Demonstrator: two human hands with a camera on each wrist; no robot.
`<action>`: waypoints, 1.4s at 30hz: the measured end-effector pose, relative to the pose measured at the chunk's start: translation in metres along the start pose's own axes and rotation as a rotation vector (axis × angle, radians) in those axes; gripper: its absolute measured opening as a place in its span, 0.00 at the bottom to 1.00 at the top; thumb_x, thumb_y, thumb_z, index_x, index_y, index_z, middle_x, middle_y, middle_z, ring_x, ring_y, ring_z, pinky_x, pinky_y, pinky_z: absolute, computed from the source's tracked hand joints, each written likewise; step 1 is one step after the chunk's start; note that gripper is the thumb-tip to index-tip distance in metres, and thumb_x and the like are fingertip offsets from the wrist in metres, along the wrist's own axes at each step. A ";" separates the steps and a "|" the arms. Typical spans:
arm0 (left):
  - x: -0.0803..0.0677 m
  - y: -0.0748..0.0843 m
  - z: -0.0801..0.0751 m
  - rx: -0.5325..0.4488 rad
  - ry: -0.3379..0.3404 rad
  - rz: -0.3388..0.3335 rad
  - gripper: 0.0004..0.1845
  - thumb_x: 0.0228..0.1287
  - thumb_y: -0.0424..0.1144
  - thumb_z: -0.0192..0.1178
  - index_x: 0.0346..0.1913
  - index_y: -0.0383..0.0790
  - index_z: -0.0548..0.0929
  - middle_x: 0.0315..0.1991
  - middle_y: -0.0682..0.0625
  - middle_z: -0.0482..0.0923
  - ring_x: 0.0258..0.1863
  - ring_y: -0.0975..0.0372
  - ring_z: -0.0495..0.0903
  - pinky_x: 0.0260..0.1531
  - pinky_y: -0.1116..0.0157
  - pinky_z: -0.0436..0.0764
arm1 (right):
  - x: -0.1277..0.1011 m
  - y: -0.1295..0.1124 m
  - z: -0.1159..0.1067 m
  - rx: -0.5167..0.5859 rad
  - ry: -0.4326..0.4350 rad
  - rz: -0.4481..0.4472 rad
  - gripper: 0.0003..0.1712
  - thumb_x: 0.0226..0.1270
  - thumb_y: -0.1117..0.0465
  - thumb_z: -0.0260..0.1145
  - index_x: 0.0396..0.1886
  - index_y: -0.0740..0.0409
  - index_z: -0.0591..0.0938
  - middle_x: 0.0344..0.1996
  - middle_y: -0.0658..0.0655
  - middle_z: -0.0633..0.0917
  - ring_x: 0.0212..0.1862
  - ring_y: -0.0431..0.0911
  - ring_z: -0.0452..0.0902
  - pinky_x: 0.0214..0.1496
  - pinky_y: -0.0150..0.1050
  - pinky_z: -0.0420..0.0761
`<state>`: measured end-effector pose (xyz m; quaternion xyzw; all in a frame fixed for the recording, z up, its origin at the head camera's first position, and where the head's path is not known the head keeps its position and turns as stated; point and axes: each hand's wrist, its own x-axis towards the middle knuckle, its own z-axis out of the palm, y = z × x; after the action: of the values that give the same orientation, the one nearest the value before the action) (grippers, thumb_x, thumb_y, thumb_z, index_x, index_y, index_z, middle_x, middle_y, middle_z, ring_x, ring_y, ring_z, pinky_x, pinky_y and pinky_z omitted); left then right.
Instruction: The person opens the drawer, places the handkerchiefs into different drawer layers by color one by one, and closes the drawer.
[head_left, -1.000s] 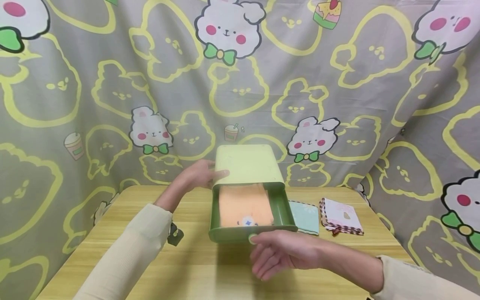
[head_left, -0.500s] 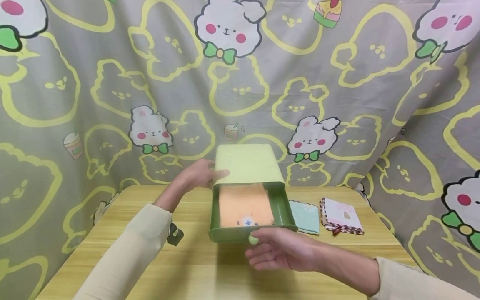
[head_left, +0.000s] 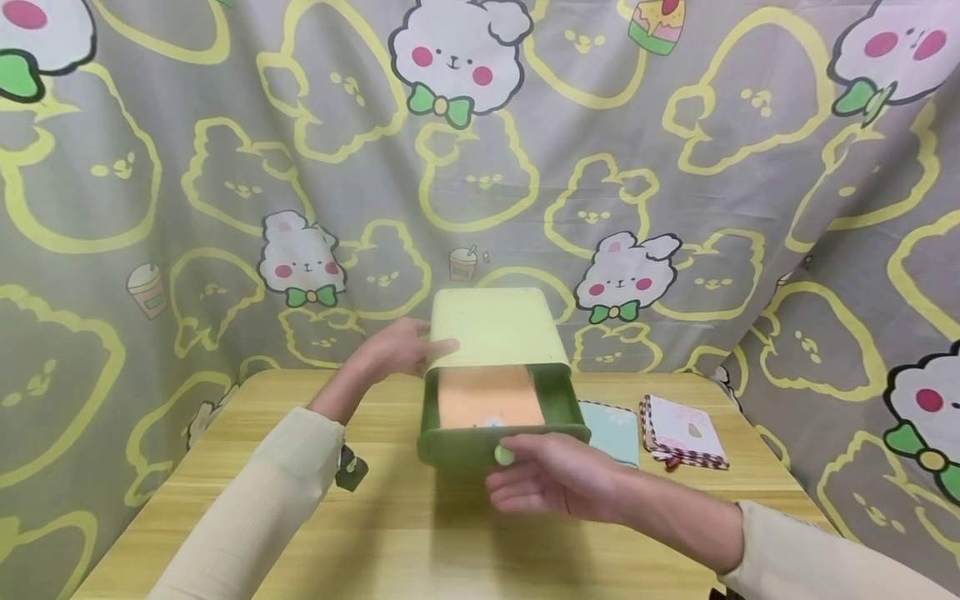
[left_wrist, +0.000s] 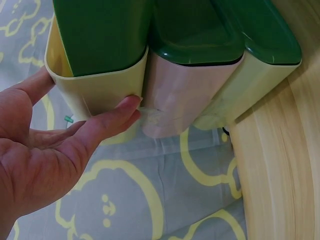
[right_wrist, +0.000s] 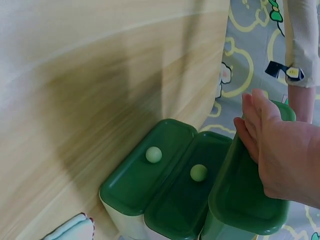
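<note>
A drawer unit point(head_left: 495, 329) with a pale yellow top stands on the table. Its dark green top drawer point(head_left: 459, 448) is partly pulled out, and a folded orange towel point(head_left: 487, 396) lies inside. My left hand point(head_left: 397, 346) holds the unit's upper left corner, thumb on the top and fingers along the side wall point(left_wrist: 107, 92). At the drawer front, my right hand point(head_left: 558, 479) has its thumb against the round light green knob point(head_left: 504, 455), its other fingers extended below. In the right wrist view that hand point(right_wrist: 287, 150) hides the knob.
Two lower drawers, pink-cased point(left_wrist: 187, 90) and pale green-cased point(left_wrist: 250, 85), are shut. Right of the unit lie a folded light blue cloth point(head_left: 611, 433) and a folded white cloth with checked edging point(head_left: 682, 429). A patterned curtain point(head_left: 480, 192) hangs behind the wooden table point(head_left: 390, 533).
The top drawer has slid part of the way back into the unit, covering more of the towel. My right hand has moved inward with it; my left hand has stayed still.
</note>
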<state>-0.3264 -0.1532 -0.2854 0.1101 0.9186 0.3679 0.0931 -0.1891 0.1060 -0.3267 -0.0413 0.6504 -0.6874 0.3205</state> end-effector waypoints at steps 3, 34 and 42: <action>0.000 0.000 0.000 -0.001 0.003 -0.003 0.36 0.68 0.61 0.62 0.68 0.37 0.76 0.47 0.43 0.86 0.41 0.56 0.85 0.50 0.56 0.83 | 0.006 -0.005 -0.001 0.010 0.016 -0.011 0.27 0.79 0.53 0.54 0.61 0.75 0.69 0.51 0.73 0.83 0.48 0.55 0.87 0.56 0.46 0.85; 0.001 -0.001 -0.001 0.010 0.001 0.011 0.36 0.68 0.60 0.63 0.68 0.37 0.75 0.48 0.43 0.86 0.43 0.56 0.86 0.50 0.57 0.84 | 0.058 -0.027 -0.018 -0.015 0.095 -0.071 0.22 0.81 0.60 0.51 0.63 0.73 0.68 0.62 0.77 0.77 0.59 0.61 0.82 0.59 0.43 0.84; 0.003 -0.002 -0.001 -0.021 -0.010 0.000 0.34 0.68 0.59 0.63 0.67 0.37 0.77 0.49 0.43 0.86 0.44 0.56 0.85 0.49 0.58 0.84 | 0.072 -0.031 -0.023 0.015 0.117 -0.071 0.22 0.80 0.61 0.51 0.64 0.73 0.67 0.61 0.77 0.78 0.60 0.63 0.81 0.57 0.43 0.84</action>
<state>-0.3294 -0.1547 -0.2867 0.1109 0.9142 0.3770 0.0990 -0.2689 0.0888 -0.3274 -0.0216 0.6609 -0.7046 0.2574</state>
